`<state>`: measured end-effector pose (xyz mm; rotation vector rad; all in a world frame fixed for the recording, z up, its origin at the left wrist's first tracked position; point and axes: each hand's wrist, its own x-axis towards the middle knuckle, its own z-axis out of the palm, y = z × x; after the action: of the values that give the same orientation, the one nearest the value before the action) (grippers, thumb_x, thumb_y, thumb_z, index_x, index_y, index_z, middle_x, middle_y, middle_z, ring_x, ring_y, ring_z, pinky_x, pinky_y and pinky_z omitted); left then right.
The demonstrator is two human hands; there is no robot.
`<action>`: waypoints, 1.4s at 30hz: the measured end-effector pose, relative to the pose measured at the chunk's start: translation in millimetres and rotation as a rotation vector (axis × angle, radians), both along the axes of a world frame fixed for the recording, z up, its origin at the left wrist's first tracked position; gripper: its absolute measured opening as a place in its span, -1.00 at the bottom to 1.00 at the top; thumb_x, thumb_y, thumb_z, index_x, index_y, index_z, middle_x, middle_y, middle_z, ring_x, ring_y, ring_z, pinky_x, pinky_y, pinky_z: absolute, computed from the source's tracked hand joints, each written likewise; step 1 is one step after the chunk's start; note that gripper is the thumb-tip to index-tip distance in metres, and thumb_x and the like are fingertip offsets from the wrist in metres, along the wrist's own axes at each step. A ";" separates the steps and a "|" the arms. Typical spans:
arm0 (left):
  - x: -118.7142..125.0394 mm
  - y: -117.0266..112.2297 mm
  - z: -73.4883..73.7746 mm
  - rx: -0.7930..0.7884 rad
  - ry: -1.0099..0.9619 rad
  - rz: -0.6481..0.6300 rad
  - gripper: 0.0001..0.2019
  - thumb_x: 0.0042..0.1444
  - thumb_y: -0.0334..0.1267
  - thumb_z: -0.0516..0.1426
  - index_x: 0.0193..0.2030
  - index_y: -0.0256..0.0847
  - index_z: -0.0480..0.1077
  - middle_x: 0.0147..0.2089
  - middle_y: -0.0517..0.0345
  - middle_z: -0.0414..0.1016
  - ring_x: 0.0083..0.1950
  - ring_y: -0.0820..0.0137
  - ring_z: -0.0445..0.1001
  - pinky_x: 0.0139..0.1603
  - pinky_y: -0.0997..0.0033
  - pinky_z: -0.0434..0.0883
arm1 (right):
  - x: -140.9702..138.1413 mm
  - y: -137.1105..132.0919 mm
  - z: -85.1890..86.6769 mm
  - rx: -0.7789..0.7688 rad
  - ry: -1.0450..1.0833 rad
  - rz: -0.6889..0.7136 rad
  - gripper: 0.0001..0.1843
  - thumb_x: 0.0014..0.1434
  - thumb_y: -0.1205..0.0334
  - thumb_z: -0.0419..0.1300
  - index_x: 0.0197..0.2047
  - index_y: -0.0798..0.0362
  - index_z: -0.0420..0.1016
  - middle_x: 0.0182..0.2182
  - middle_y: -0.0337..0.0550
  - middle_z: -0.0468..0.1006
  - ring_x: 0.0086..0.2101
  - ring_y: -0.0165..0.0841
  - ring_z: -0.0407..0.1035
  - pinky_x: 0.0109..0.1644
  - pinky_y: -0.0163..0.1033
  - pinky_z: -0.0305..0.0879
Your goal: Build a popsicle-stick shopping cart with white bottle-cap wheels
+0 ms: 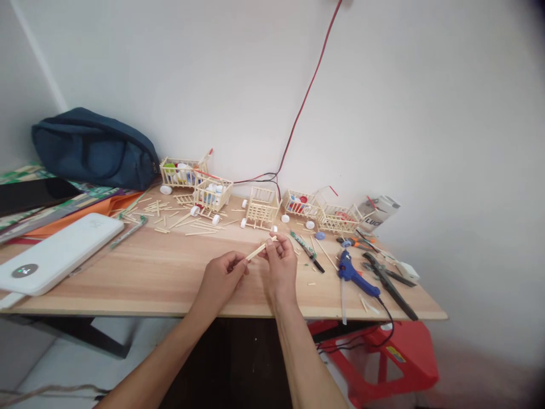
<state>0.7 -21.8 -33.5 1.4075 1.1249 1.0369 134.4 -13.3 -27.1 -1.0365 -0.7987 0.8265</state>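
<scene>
Between my two hands, above the front of the wooden table, are thin pale wooden sticks [257, 251], apparently two side by side. My left hand [225, 276] pinches their near left end between thumb and fingers. At the far right end, my right hand [280, 261] grips them, thumb on top. Behind my hands stands a small stick-built cart [261, 207] with white wheels. A green-and-black pen [307, 251] lies just right of my right hand. Loose cut sticks [159, 209] are scattered to the left at the back.
A blue glue gun [355, 276] lies at right, its cord hanging over the edge, beside black-handled tools [389, 287]. More stick carts [179, 173] line the wall. On the left are a white power bank [59, 253], a dark phone [38, 196] and a blue bag [96, 147]. A red stool [404, 363] stands below.
</scene>
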 end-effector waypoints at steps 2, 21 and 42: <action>0.4 -0.4 0.0 0.019 0.002 0.001 -0.73 0.09 -0.05 0.09 -0.43 -0.22 0.41 -0.63 0.31 0.27 -0.59 0.50 0.20 -0.52 0.51 0.13 | 0.8 -0.4 -0.5 0.003 -0.007 -0.003 -0.65 0.07 0.10 0.32 -0.11 0.05 0.42 -0.49 -0.41 0.43 -0.44 -0.51 0.32 -0.28 -0.35 0.33; -1.0 -6.0 6.3 0.051 0.063 0.043 -0.79 0.08 -0.20 0.09 -0.37 -0.21 0.52 -0.49 0.25 0.49 -0.47 0.47 0.32 -0.40 0.49 0.22 | -0.2 -0.4 -0.6 0.020 -0.016 -0.041 -0.64 0.04 0.11 0.35 -0.13 0.08 0.45 -0.49 -0.38 0.42 -0.44 -0.52 0.32 -0.27 -0.35 0.35; -1.6 -8.7 7.1 0.125 0.086 0.057 -0.79 0.11 -0.19 0.11 -0.39 -0.21 0.52 -0.42 0.20 0.56 -0.39 0.41 0.41 -0.33 0.49 0.27 | 1.9 -6.6 3.0 0.024 -0.056 -0.065 -0.65 0.06 0.12 0.35 -0.10 0.09 0.53 -0.49 -0.38 0.46 -0.45 -0.52 0.35 -0.24 -0.30 0.43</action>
<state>-0.9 -30.6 -26.4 1.5388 1.1863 1.1120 136.3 -19.9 -24.1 -1.0626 -0.8166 0.7338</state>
